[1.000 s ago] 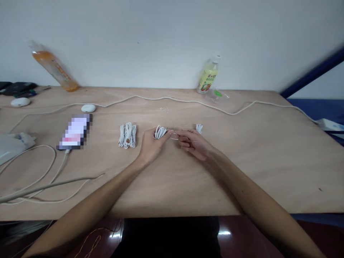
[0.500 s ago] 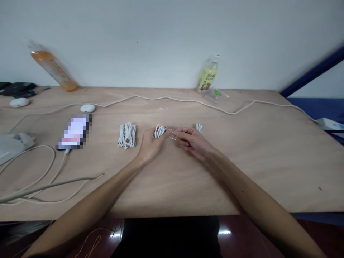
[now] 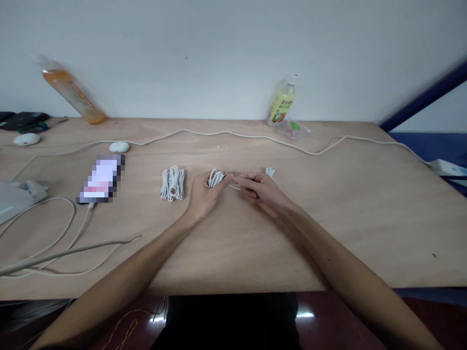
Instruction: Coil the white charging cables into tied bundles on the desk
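My left hand point(image 3: 205, 193) is closed round a coiled white cable point(image 3: 216, 178), whose loops show above the fingers. From its fingertips a thin white twist tie point(image 3: 234, 187) reaches toward my right hand point(image 3: 260, 189), which pinches it between thumb and forefinger. The fingertips of both hands are close together, a small gap apart. Left of my left hand lies a bundled white cable point(image 3: 172, 183). Behind my right hand part of another white cable bundle point(image 3: 270, 172) shows; the rest is hidden. Thin white tie pieces point(image 3: 222, 147) lie farther back on the table.
A phone point(image 3: 102, 178) with a plugged cable lies at left, near white earbud cases point(image 3: 119, 147). An orange drink bottle point(image 3: 73, 92) and a yellow one point(image 3: 281, 102) lean at the wall. A long white cord point(image 3: 255, 136) crosses the table point(image 3: 365, 218).
Almost nothing has moved. The coiled cable in my left hand has shifted very slightly left, and both hands keep their grip.
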`<state>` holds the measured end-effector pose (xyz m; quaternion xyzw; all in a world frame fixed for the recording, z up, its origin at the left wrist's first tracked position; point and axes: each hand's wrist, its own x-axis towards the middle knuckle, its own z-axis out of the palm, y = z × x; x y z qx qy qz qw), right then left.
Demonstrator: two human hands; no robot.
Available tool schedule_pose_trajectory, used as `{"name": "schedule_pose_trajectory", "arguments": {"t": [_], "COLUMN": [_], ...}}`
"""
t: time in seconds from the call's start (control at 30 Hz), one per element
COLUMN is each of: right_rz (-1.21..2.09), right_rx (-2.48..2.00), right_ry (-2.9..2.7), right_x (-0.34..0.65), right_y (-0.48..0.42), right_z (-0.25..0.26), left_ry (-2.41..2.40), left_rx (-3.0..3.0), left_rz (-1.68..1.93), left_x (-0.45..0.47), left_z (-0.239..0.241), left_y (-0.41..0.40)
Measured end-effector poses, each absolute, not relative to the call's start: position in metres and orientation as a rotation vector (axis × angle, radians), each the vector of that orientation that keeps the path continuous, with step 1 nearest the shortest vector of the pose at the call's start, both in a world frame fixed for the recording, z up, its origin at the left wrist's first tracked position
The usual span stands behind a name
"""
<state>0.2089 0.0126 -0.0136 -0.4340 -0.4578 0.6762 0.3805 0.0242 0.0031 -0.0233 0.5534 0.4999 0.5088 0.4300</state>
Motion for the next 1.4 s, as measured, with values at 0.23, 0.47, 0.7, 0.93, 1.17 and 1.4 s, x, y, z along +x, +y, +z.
{"name": "schedule_pose_trajectory", "arguments": {"t": [0.23,0.47,0.7,0.93,1.17,1.4], "right_rz": [1.767,1.772,1.68,1.708,1.685,1.664], "right_rx": [-1.095,-1.053,-1.103,-1.158,-1.184,-1.113], "right_ry": [-1.154,-1.137,-1.178,-1.164,-1.169,-1.154], "right_x": [0.209,0.2071,0.2069,0.2082,0.2094,0.2106], "right_y": [0.0111,0.0099,0.0104,0.0115,0.0129,0.0145], "right_z": [-0.0088,-0.0111,-0.0091,-0.0091,-0.0093,-0.0077], "left_ry": [1.262,1.284,1.306,1.353,1.335,1.336], "left_rx": [1.458,1.479,1.506,1.53,1.558,1.512], "left_rz": [1.26,1.291,1.298,1.307,1.276,1.246], "left_x": [0.0238,0.025,0.0256,0.0251,0.0238,0.023], "left_z": [-0.0217,-0.0186,-0.0191,-0.0218,-0.0239,-0.0249], "left_y": [0.0019,0.0012,0.0002,-0.0004,-0.0001,0.0014]}}
